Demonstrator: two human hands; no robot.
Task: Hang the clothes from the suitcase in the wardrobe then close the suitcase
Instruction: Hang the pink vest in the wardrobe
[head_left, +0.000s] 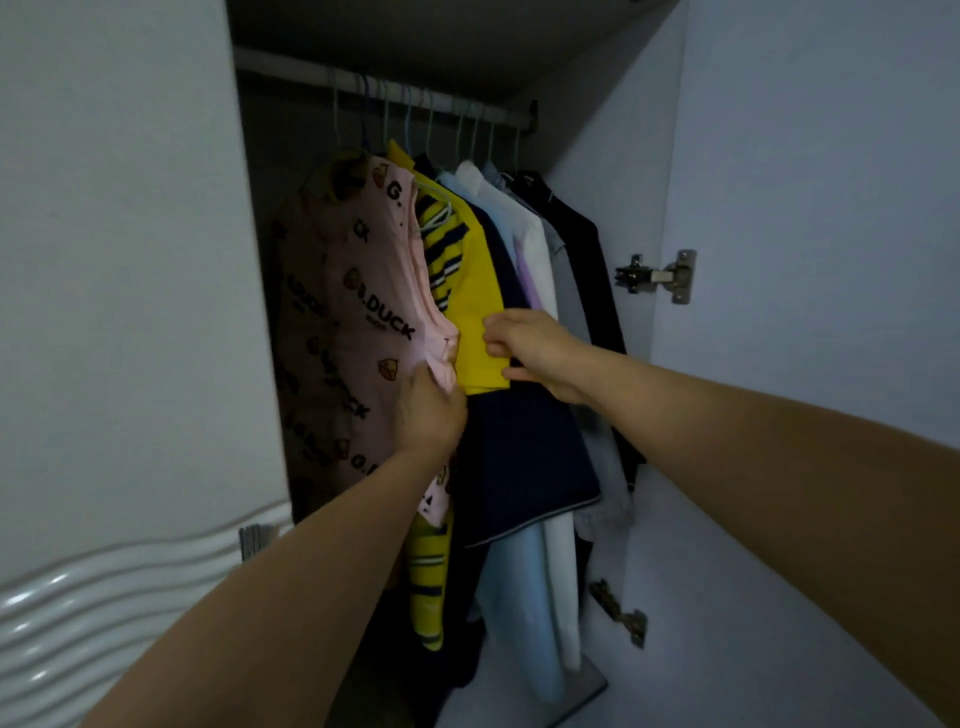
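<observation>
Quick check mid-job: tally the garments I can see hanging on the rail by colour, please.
Pink printed: 1
Yellow, striped: 1
Navy: 1
Light blue: 1
White: 1
Grey: 1
Black: 1
Total: 7 distinguishable; layers overlap, so more may hide.

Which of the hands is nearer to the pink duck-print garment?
Left. The left hand grips the pink duck-print garment at its sleeve edge; the right hand is beside it, on the yellow shirt.

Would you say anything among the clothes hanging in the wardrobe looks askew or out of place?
Nothing looks damaged. The pink duck-print garment has its sleeve edge bunched where the left hand grips it, and the right hand touches the yellow shirt sleeve. All clothes hang from the rail.
</observation>
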